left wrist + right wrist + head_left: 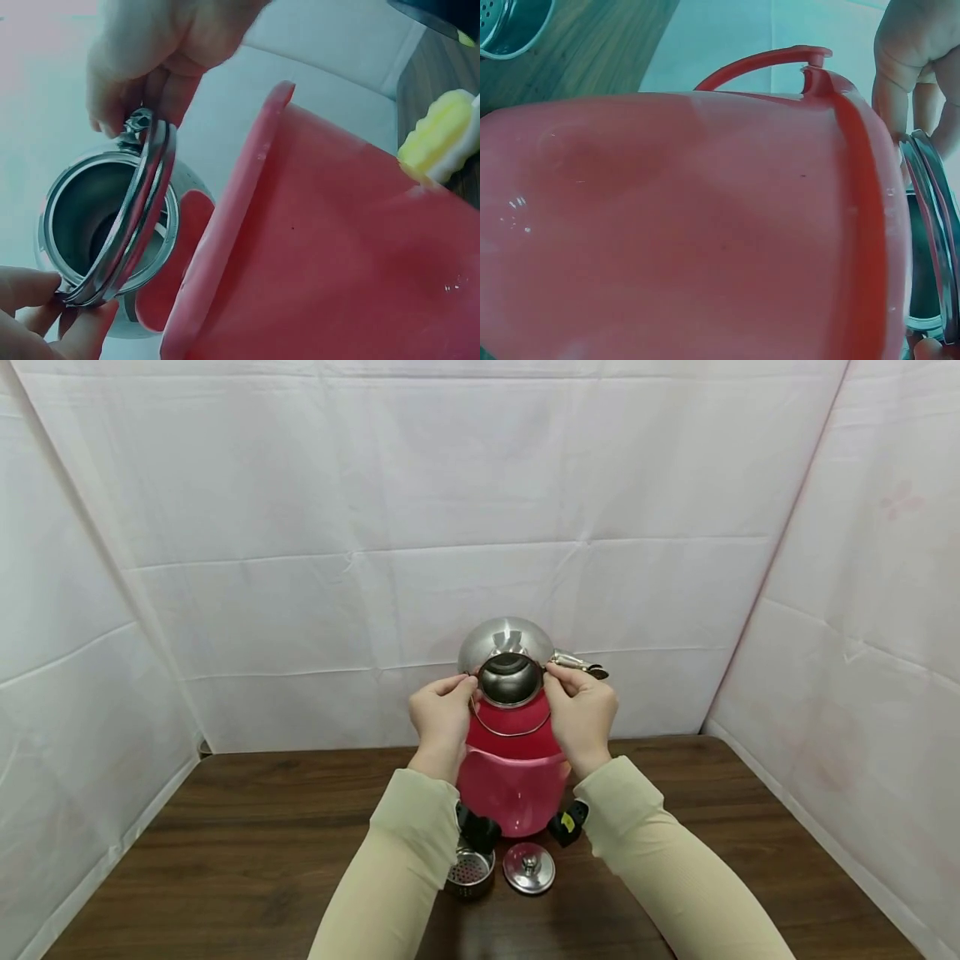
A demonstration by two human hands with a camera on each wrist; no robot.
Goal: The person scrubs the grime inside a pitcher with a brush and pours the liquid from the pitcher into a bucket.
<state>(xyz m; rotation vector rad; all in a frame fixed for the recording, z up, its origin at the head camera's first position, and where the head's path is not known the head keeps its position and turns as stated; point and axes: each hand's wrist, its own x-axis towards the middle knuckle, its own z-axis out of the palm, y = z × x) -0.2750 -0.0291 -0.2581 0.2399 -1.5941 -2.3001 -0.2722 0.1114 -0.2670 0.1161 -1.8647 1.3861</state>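
A stainless steel teapot [502,639] is tilted so that its round mouth faces me. Its spout [577,662] points right. Below the mouth hangs a thin metal bail handle [510,734], which looks like a double band [142,225] in the left wrist view. My left hand [441,717] pinches the left end of the handle, and my right hand [587,710] pinches the right end. In front stands a pink-red plastic bucket [513,789], its rim close to the teapot. The bucket fills much of both wrist views. What supports the teapot cannot be seen.
On the wooden table [300,860] lie a knobbed metal lid [529,867] and, partly behind my left sleeve, a perforated strainer basket [470,870]. A yellow and white sponge-like thing [442,139] lies beyond the bucket. White cloth walls [450,485] surround the table.
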